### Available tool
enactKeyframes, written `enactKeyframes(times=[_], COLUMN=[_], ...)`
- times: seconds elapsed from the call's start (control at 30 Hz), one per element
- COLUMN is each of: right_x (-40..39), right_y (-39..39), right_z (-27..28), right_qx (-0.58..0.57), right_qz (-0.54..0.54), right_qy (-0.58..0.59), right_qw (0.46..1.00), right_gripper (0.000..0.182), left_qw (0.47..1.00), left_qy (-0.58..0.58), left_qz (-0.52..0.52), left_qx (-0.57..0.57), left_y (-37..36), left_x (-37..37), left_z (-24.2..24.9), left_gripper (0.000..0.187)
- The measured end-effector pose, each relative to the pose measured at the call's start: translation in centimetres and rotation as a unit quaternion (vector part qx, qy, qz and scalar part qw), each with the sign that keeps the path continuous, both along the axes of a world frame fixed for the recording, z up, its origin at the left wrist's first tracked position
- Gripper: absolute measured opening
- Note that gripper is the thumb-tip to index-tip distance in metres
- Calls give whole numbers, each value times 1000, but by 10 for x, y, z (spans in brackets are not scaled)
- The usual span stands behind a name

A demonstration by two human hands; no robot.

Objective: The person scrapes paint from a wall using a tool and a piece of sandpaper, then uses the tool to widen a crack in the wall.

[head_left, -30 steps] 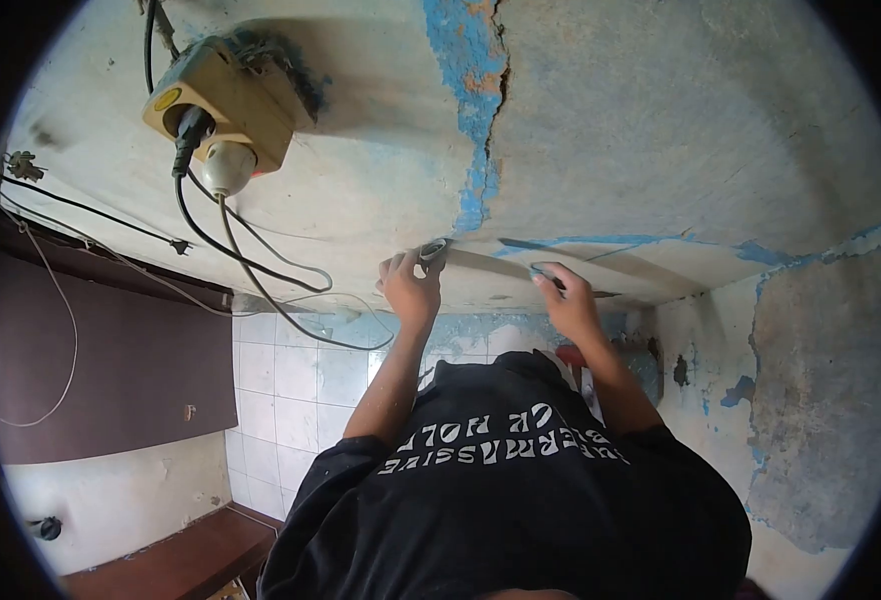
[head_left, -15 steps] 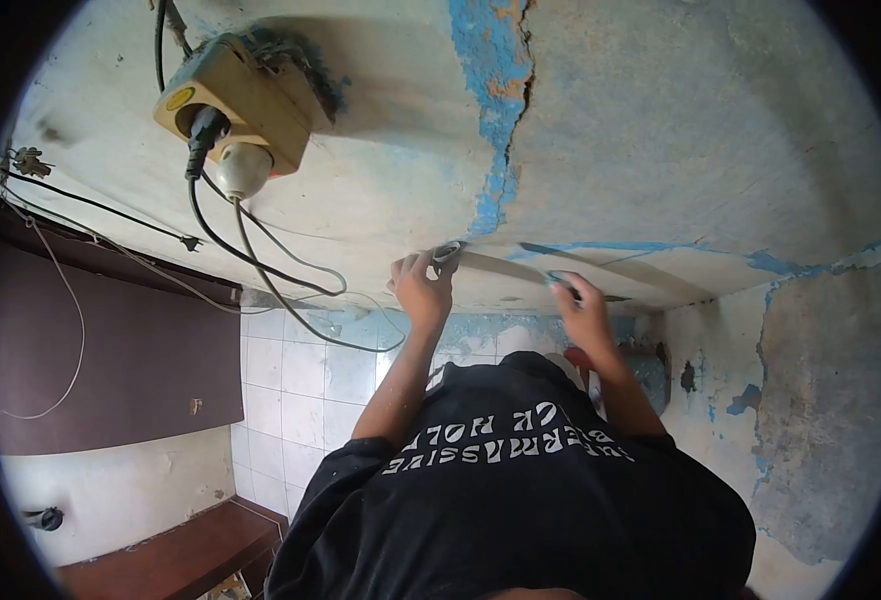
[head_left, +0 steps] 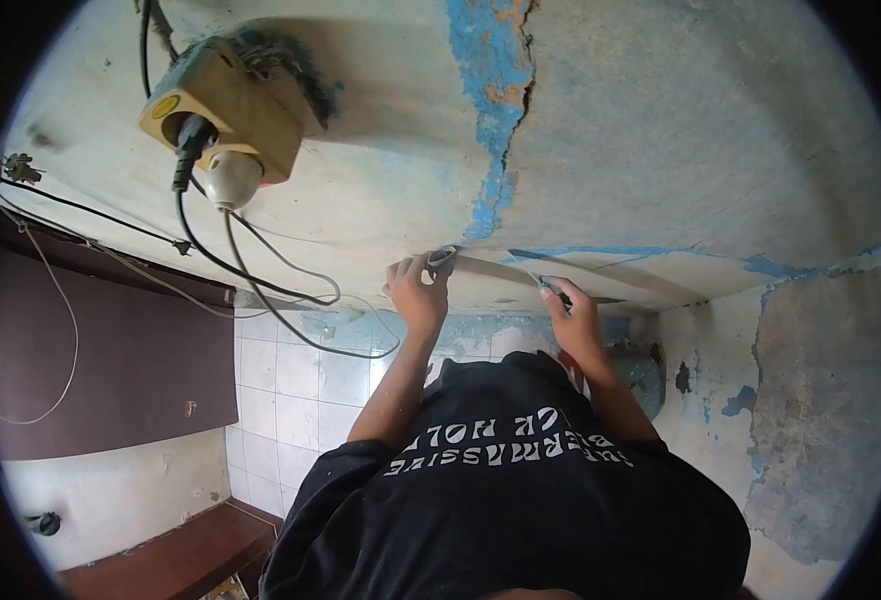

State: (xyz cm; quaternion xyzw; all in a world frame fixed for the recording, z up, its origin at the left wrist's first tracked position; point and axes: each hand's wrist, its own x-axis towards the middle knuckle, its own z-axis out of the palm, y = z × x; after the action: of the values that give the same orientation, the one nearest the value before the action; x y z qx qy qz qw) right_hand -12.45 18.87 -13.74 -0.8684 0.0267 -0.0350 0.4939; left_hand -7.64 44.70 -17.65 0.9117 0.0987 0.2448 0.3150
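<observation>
1. At the wall (head_left: 641, 150), the left hand (head_left: 419, 303) is holding a pale piece (head_left: 443, 257); thumb and fingers are curling around it, close to the surface. Its exact kind is not showing clearly.
2. Beside it but apart, the right hand (head_left: 577, 322) is gripping a slim tool (head_left: 547, 287), thumb and fingers closing together on the near end. The thin far end is pointing at the wall; whether it is touching, I cannot tell.
3. Over the wall, the surface is looking uneven and unfinished: the crack (head_left: 528, 90) is gaping, and blue paint (head_left: 485, 80) is showing alongside. Another blue strip (head_left: 611, 249) is running off to the right. Worked parts are not standing out from unworked ones, so I cannot tell how much is done; the crack and blue areas are looking untreated.
4. Around the person, these are showing: two hands, one piece, one tool, one long crack, at least two blue strips, one socket block (head_left: 261, 135) and two plugs (head_left: 233, 182) sitting in it.
</observation>
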Motion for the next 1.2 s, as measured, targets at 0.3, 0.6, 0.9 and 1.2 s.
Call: enactKeyframes(times=[0.3, 0.6, 0.9, 1.2], right_x=[8, 4, 6, 4], right_y=[16, 15, 18, 8], right_z=[-16, -17, -13, -11], right_qx=[29, 11, 37, 53], right_qz=[32, -4, 4, 0], right_qy=[-28, 2, -32, 17], right_qw=[999, 1000, 999, 998], right_gripper=[31, 35, 34, 35], left_qw=[1000, 1000, 1000, 1000], left_qy=[-8, 9, -9, 4], left_qz=[7, 12, 10, 15], left_qx=[-2, 1, -10, -4], left_y=[0, 2, -1, 1], left_x=[-3, -3, -1, 1], left_z=[-2, -2, -1, -3], left_gripper=[26, 25, 26, 27])
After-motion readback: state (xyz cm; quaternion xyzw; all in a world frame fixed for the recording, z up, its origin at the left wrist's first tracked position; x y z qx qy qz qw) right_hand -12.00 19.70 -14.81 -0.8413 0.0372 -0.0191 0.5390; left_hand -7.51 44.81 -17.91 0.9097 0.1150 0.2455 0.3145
